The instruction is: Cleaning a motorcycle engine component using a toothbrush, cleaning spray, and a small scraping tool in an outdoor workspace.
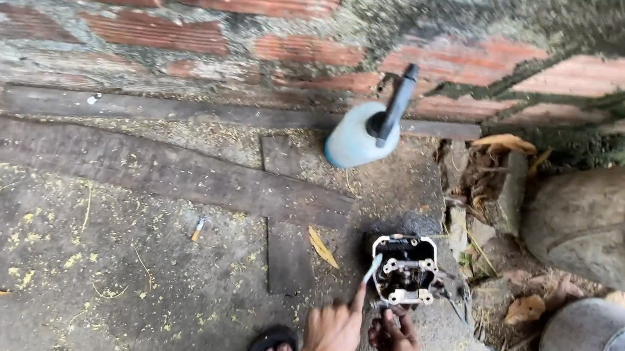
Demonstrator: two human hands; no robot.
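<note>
Your left hand [332,335] low by your black sandal [271,347], one finger out on a thin silver tool [372,268], your right hand [396,342] gripping the dirty metal engine part [405,270] on the concrete ground [98,255], pale blue plastic bottle [356,136] by the brick wall [190,25].

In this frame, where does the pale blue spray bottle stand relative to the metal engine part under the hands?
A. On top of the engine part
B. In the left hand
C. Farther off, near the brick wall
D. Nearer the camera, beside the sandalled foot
C: the spray bottle stands by the brick wall, beyond the engine part that both hands reach.
</note>
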